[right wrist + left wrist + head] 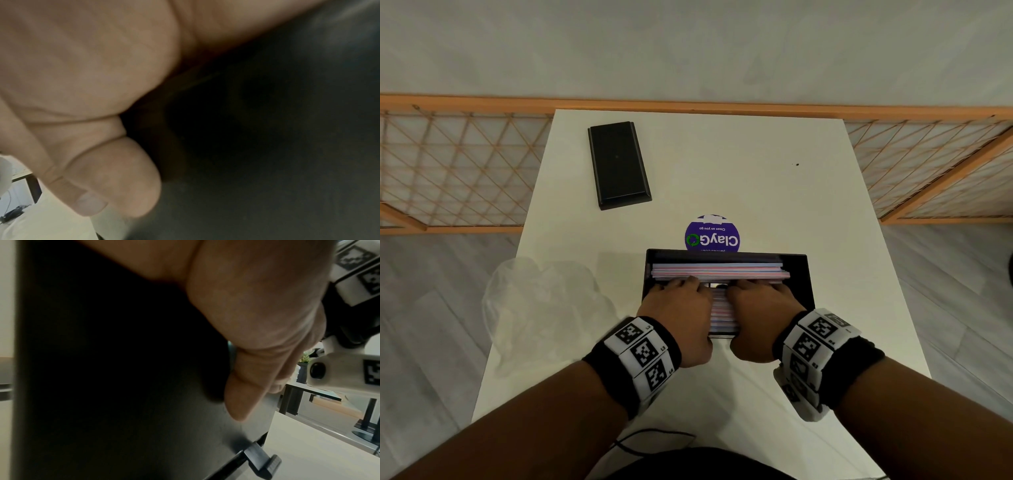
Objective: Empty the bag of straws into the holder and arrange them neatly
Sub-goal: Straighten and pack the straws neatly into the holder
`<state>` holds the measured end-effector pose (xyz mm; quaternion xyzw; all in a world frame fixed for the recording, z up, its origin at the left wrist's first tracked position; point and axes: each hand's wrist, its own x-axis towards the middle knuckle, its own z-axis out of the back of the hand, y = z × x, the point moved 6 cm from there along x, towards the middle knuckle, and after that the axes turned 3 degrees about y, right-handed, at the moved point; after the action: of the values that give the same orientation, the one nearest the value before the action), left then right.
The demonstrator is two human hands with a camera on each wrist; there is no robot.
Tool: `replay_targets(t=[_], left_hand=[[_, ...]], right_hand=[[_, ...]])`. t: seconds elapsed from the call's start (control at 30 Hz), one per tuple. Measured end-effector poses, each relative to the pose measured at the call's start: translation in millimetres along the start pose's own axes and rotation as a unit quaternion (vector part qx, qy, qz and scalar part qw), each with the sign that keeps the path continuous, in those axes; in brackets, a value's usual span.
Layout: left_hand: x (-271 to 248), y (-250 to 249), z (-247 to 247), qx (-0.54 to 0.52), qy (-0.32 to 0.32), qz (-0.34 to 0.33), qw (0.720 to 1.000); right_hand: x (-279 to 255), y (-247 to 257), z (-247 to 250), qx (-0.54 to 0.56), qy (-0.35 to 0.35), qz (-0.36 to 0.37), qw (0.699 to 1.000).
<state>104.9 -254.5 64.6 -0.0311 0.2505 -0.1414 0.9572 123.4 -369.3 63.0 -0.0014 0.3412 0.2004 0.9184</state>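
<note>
The black holder (800,274) stands open on the white table (756,164), filled with pink, blue and white straws (719,270) lying side to side. Both hands reach over its front wall. My left hand (681,305) and right hand (760,305) curl their fingers down into the straws, and a dark gap shows at the fingertips between a far batch and a near batch. In the left wrist view my left thumb (246,394) lies against the holder's outer front wall (123,386). In the right wrist view my right thumb (115,178) presses on the same wall (267,162).
The crumpled clear bag (541,301) lies at the table's left edge. A black lid (618,164) rests at the far left, and a purple round sticker (712,236) sits just behind the holder. A black tab (261,462) juts from the holder's lower front. Wooden lattice fencing (448,164) flanks the table.
</note>
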Motion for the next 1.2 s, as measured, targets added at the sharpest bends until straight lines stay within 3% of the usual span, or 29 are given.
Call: replay_targets(t=[0.27,0.57,0.67,0.87,1.2], left_hand=[[0,0,2,-0.008,0.010,0.002,1.000],[-2,-11,4,-0.007,-0.028,-0.035,0.999],[-1,-10,1,-0.031,-0.017,-0.018,0.999],[-3,-5,2,-0.016,-0.025,-0.012,0.999],[-3,-5,2,-0.015,-0.011,-0.007,1.000]], right_hand=[[-2,1,2,-0.001,0.022,-0.015,1.000],[-3,10,7,-0.010,0.006,0.014,1.000],[-4,15,6,0.002,0.017,0.031,0.999],[-5,3,5,0.005,-0.017,0.001,1.000],[-3,2,1,-0.003,0.002,-0.009,1.000]])
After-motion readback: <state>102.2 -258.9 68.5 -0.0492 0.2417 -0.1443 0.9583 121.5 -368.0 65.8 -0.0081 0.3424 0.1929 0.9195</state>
